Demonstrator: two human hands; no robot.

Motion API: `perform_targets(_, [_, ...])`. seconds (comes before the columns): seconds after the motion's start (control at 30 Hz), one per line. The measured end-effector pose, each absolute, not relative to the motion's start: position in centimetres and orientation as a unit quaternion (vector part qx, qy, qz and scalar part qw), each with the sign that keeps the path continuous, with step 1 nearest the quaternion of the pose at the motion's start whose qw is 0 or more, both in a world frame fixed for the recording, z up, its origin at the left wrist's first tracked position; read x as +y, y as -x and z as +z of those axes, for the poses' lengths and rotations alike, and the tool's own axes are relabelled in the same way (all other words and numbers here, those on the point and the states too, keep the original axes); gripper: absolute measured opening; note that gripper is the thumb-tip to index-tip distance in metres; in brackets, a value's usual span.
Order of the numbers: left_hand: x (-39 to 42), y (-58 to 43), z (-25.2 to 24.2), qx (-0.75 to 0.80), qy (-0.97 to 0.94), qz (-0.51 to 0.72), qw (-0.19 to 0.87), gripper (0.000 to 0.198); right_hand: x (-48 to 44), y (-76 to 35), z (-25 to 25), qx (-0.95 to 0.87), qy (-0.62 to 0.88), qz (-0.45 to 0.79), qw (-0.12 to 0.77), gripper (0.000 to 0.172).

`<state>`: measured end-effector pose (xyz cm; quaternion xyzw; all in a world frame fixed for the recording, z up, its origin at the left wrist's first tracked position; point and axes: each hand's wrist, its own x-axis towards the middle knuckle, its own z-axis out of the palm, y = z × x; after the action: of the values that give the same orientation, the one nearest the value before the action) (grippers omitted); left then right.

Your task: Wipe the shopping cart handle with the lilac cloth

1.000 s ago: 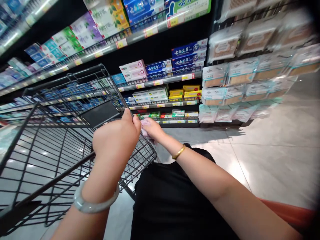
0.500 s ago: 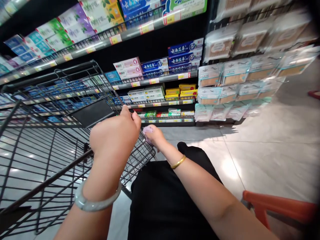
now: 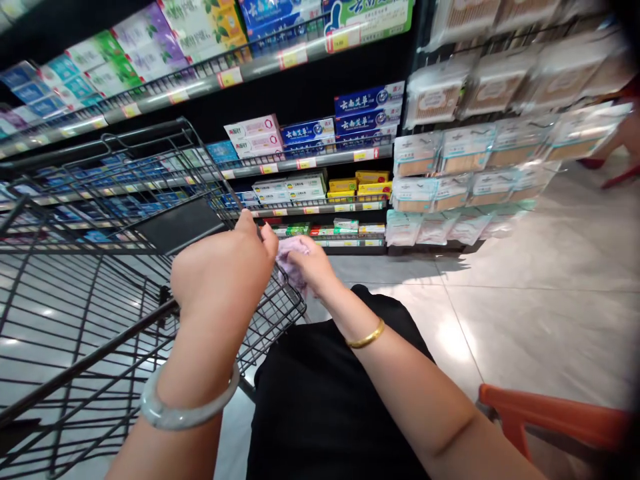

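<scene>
My left hand point(image 3: 223, 267) is closed on the top rim of a black wire shopping cart point(image 3: 95, 353); its curled fingers are partly hidden behind the back of the hand. A crumpled light-purple cloth point(image 3: 290, 255) is bunched in my right hand point(image 3: 316, 268), against the cart's right-hand wire edge. The cloth lies just beyond my left fingertips. How far it wraps around the wire cannot be made out.
Shelves of boxed toothpaste point(image 3: 307, 130) rise ahead, beyond the cart. Packs of cotton swabs point(image 3: 437, 100) hang on hooks at the right. An orange plastic frame point(image 3: 550, 407) stands on the tiled floor point(image 3: 500, 313) at lower right.
My right hand has moved slightly up along the cart's edge, closer to my left hand, and more of the purple cloth shows. My left hand keeps its hold, with the view shifted slightly.
</scene>
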<state>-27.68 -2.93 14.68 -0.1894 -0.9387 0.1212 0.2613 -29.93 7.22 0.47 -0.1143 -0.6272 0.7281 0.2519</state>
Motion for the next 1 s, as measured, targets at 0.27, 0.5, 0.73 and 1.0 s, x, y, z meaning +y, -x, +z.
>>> perform_targets(0.27, [-3.2, 27.6, 14.6, -0.941, 0.185, 0.113, 0.258, 0.066, 8.1, 29.3, -0.4, -0.841, 0.159, 0.504, 0.115, 0.015])
perform_targets(0.5, [-4.7, 27.6, 14.8, -0.929, 0.234, 0.067, 0.281, 0.075, 8.2, 27.3, 4.0, -0.571, 0.019, 0.772, 0.279, 0.025])
perform_targets(0.73, [-10.3, 26.5, 16.6, -0.943, 0.258, -0.005, 0.212, 0.068, 8.1, 28.2, 0.7, -0.828, 0.113, 0.539, 0.107, 0.014])
perform_targets(1.0, [-13.8, 26.0, 16.1, -0.974, 0.130, 0.146, 0.118, 0.085, 5.2, 24.1, 6.2, -0.609, 0.022, 0.717, 0.339, 0.026])
